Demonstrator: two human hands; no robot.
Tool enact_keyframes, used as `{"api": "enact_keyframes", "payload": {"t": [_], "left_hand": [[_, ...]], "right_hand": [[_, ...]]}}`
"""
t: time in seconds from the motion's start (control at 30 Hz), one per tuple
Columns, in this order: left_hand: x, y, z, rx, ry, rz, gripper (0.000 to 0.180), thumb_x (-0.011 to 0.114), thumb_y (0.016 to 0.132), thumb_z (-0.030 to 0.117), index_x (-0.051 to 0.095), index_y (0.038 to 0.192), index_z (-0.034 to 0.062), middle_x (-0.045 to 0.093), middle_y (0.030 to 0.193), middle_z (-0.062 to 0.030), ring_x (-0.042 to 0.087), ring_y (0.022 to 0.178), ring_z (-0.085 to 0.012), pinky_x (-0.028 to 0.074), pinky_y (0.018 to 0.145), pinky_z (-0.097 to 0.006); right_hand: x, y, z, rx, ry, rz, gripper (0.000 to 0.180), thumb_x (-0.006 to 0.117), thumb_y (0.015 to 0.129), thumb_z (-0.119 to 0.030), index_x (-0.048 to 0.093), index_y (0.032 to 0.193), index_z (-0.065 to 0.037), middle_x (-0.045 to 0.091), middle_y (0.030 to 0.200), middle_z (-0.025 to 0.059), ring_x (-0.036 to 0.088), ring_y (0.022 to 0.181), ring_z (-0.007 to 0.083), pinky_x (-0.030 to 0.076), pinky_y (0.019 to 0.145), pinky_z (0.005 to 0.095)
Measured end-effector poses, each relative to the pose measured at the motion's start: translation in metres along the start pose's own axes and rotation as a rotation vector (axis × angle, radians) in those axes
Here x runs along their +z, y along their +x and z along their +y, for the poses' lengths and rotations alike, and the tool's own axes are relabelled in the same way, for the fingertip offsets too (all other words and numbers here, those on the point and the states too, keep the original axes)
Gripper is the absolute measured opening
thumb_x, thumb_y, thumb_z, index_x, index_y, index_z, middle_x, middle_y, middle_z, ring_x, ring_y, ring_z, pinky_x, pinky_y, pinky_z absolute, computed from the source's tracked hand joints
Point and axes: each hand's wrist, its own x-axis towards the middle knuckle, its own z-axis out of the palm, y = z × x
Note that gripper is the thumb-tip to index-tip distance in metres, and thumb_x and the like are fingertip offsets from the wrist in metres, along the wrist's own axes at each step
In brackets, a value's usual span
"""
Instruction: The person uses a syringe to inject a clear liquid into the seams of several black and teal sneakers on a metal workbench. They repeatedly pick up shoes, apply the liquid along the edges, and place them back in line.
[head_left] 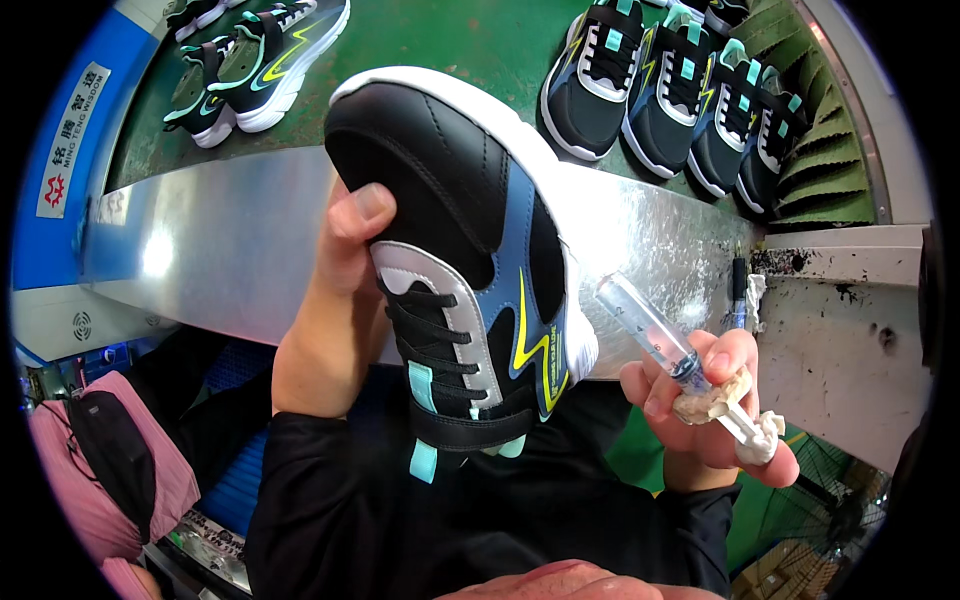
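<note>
My left hand [352, 235] grips a black sneaker [440, 180] with a white sole, blue and yellow side trim and turquoise tabs. The thumb presses on the upper near the toe, and the other fingers are hidden behind the shoe. The toe points away from me, with the laces and strap toward my body. In my right hand [700, 400] is a clear plastic syringe [645, 325], its tip turned toward the shoe's sole edge. Whitish wrapping covers the syringe's flange and plunger end. A small gap separates the syringe tip from the shoe.
A shiny metal ledge [210, 240] runs across in front of me. Beyond it, a green conveyor surface [430, 30] carries several similar sneakers [595, 85] at right and more [265, 70] at left. Green flaps [825, 150] line the right side. A person in pink [115, 470] is at lower left.
</note>
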Motion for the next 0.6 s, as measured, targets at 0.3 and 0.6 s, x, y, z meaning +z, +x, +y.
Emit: {"api": "enact_keyframes", "payload": {"t": [0.3,0.6], "left_hand": [[-0.014,0.008,-0.001,-0.022,-0.051,-0.004,0.055,0.059,0.077,0.026,0.048,0.123,-0.0028,0.059,0.113,-0.0148,0.060,0.100,-0.0246,0.049,0.087,-0.035],[-0.026,0.020,-0.003,-0.031,-0.129,-0.022,0.052,0.058,0.081,0.031,0.051,0.120,-0.0041,0.061,0.111,-0.0154,0.062,0.098,-0.0245,0.050,0.086,-0.035]], "right_hand": [[-0.015,-0.014,0.013,-0.017,0.031,-0.003,0.097,0.065,0.059,-0.077,0.048,0.115,0.001,0.056,0.093,0.0112,0.050,0.080,0.0211,0.041,0.065,0.0306],[-0.018,-0.024,0.017,0.132,0.071,0.088,0.086,0.075,0.059,-0.067,0.046,0.117,-0.009,0.059,0.091,0.0130,0.051,0.072,0.0175,0.029,0.060,0.0288]]}}
